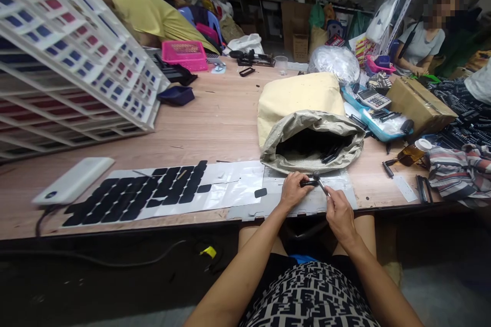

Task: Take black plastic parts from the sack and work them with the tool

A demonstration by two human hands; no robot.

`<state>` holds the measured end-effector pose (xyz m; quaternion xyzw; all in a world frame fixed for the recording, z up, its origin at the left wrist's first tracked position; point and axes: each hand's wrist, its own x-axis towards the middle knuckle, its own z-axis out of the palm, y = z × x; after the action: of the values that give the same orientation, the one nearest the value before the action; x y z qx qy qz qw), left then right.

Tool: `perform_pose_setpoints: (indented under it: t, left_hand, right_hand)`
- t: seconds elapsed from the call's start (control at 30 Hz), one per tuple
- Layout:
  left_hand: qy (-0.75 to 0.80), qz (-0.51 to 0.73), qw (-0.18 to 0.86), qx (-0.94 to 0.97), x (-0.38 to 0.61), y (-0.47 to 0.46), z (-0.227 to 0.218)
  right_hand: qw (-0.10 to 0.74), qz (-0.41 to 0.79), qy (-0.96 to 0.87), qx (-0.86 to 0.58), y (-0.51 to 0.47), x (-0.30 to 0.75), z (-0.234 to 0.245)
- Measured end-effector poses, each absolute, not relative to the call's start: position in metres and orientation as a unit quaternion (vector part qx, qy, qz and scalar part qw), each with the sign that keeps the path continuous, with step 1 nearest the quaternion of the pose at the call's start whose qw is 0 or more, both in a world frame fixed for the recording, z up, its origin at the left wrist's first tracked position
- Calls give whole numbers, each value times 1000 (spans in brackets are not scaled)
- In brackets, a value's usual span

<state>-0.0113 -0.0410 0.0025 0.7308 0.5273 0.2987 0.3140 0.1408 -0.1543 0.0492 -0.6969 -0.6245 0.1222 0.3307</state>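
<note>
My right hand (340, 214) is closed round the handle of a small hammer (321, 184), with a metal shaft and a dark rounded head. My left hand (294, 190) grips a small black piece (309, 183) against the work surface. The hammer's head is right at that piece, though whether they touch I cannot tell. Under both hands lies a greyish board (284, 208) at the table edge. Just beyond them a beige sack (299, 97) lies with its mouth towards me, black slim parts (332, 154) inside. A single black rounded patch (260, 192) is left of my left hand.
A white sheet (233, 196) carries rows of black patches (123, 199). Further left are a white device (72, 181) and a tilted white plastic crate (141, 112). Rightward stand a cardboard box (420, 104), a blue tray (389, 135) and an amber bottle (412, 153). Two other people sit further back.
</note>
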Motion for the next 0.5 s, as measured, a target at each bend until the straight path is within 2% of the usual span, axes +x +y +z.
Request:
perform_pose_setpoints:
  t: [0.3, 0.5]
  left_hand:
    - [524, 302, 309, 734, -11, -41, 2]
    - [525, 297, 307, 736, -11, -41, 4]
  right_hand:
    - [332, 120, -618, -702, -160, 151, 47]
    - [347, -9, -535, -770, -143, 201, 46]
